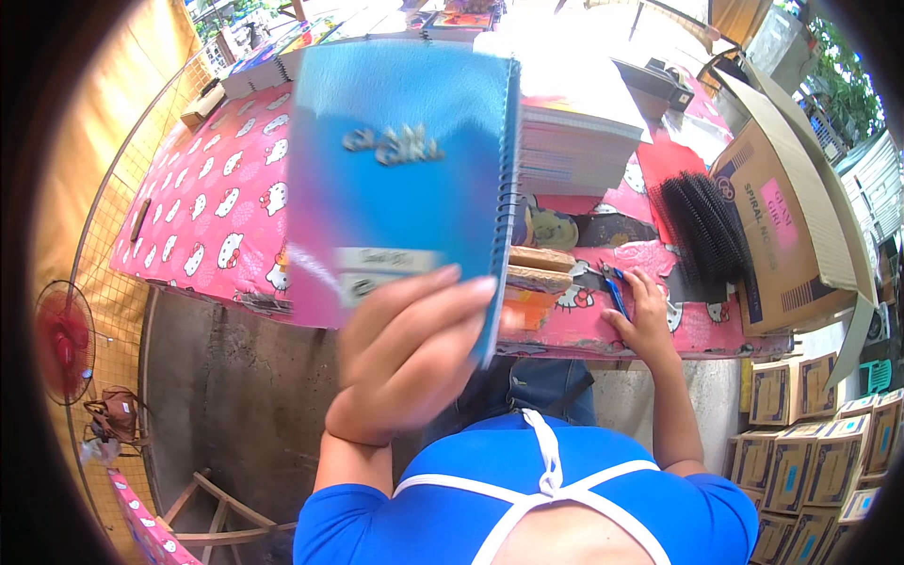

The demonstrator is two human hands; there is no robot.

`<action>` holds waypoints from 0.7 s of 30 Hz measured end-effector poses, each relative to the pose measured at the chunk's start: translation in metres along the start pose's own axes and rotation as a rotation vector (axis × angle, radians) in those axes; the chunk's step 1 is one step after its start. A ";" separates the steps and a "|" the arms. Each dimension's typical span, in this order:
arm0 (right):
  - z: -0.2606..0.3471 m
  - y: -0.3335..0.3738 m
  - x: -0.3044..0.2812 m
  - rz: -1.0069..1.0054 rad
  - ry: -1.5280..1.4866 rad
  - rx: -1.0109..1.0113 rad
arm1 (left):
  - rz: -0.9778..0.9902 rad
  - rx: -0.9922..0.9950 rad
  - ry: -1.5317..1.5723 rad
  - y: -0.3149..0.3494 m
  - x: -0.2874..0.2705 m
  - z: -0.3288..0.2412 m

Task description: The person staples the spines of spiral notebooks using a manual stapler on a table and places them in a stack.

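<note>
My left hand (410,348) holds up a blue and purple spiral notebook (405,198) by its lower right part, the fingers over its cover and the black coil along the right edge. The hand is slightly blurred. At the table's front edge my right hand (650,325) is curled around small blue-handled pliers (617,292), thumb on one side and fingers on the other. A brown cardboard piece (546,262) lies between the notebook and the pliers. Black plastic spiral coils (702,231) lie bundled to the right of this hand.
A tall stack of paper books (574,151) stands behind the cardboard. An open carton (777,226) sits at the table's right end, with several boxes (815,461) piled on the floor below. Pink patterned cloth (207,207) covers the table. A red fan (66,339) is at the left.
</note>
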State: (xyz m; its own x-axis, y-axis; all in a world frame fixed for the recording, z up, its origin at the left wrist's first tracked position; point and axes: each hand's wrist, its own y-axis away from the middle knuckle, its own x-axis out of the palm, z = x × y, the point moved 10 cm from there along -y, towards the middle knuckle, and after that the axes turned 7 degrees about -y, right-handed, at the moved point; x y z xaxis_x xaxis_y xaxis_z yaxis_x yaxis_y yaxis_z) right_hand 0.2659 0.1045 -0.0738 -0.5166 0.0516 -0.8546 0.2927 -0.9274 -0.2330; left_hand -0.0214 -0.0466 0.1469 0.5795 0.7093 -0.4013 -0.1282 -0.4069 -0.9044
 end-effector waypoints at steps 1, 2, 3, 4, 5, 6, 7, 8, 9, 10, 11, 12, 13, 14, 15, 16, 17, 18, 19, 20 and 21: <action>0.004 0.002 0.001 -0.010 0.057 0.011 | 0.135 -0.024 0.018 0.010 0.030 0.009; 0.008 0.003 0.000 -0.026 0.113 0.026 | 0.192 -0.104 0.068 0.027 0.052 0.018; 0.011 0.004 -0.002 -0.042 0.169 0.042 | 0.250 -0.186 0.116 0.042 0.070 0.026; 0.016 0.002 -0.008 -0.042 0.099 -0.015 | 0.234 -0.164 0.092 0.047 0.074 0.025; 0.016 0.002 -0.010 -0.031 -0.016 0.018 | 0.219 -0.142 0.068 0.049 0.076 0.025; 0.017 0.001 -0.012 -0.019 -0.132 0.051 | 0.202 -0.122 0.042 0.052 0.077 0.024; 0.020 0.001 -0.018 -0.006 -0.246 0.076 | 0.151 -0.175 0.098 0.054 0.076 0.030; 0.038 0.003 -0.020 0.068 -0.546 0.170 | 0.097 -0.228 0.158 0.057 0.076 0.036; 0.072 0.004 -0.032 0.070 -0.580 0.032 | 0.044 -0.277 0.221 0.057 0.075 0.041; 0.104 0.007 -0.041 0.073 -0.615 -0.109 | 0.009 -0.269 0.214 0.055 0.073 0.039; 0.131 0.010 -0.049 0.075 -0.644 -0.250 | 0.012 -0.271 0.203 0.054 0.073 0.039; 0.147 0.010 -0.052 0.072 -0.623 -0.308 | 0.016 -0.274 0.192 0.053 0.072 0.039; 0.161 0.011 -0.055 0.074 -0.600 -0.365 | 0.018 -0.280 0.180 0.053 0.072 0.039; 0.172 0.012 -0.056 0.075 -0.577 -0.422 | 0.019 -0.273 0.183 0.053 0.072 0.038; 0.175 0.011 -0.056 0.063 -0.537 -0.434 | 0.020 -0.266 0.186 0.052 0.072 0.038; 0.179 0.010 -0.056 0.054 -0.498 -0.449 | 0.019 -0.262 0.186 0.052 0.071 0.038; 0.182 0.009 -0.055 0.046 -0.459 -0.464 | 0.015 -0.266 0.185 0.054 0.071 0.038; 0.184 0.009 -0.055 0.029 -0.450 -0.456 | 0.012 -0.271 0.184 0.056 0.071 0.039; 0.185 0.009 -0.054 0.011 -0.436 -0.447 | 0.005 -0.275 0.186 0.057 0.071 0.039; 0.184 0.009 -0.054 -0.007 -0.423 -0.439 | 0.005 -0.279 0.189 0.057 0.071 0.039; 0.180 0.006 -0.047 0.062 -0.525 -0.397 | 0.005 -0.283 0.192 0.057 0.070 0.039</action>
State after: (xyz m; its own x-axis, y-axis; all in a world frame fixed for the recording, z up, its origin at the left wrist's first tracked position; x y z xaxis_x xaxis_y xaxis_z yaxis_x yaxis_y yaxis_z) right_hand 0.1471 0.0298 0.0491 -0.7837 -0.2777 -0.5555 0.5567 -0.7108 -0.4300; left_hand -0.0193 0.0024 0.0618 0.7239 0.5964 -0.3469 0.0810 -0.5727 -0.8157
